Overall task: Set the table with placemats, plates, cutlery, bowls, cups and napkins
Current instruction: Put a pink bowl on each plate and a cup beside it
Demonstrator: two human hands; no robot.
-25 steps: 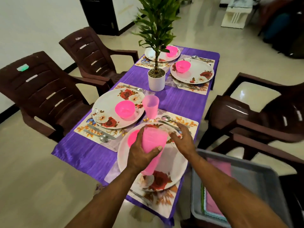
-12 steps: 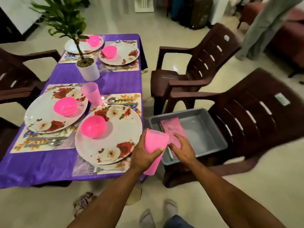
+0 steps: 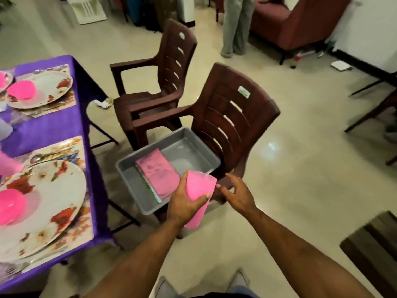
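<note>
Right hand now off pink cup

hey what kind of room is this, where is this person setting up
Most likely a home dining and living area: a table under a purple tablecloth set with floral white plates, brown plastic armchairs on a pale tiled floor, and a maroon sofa behind.

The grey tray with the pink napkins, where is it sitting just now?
The grey tray rests on the seat of the nearer brown chair, right of the purple table, just beyond the left hand holding a pink cup.
</note>
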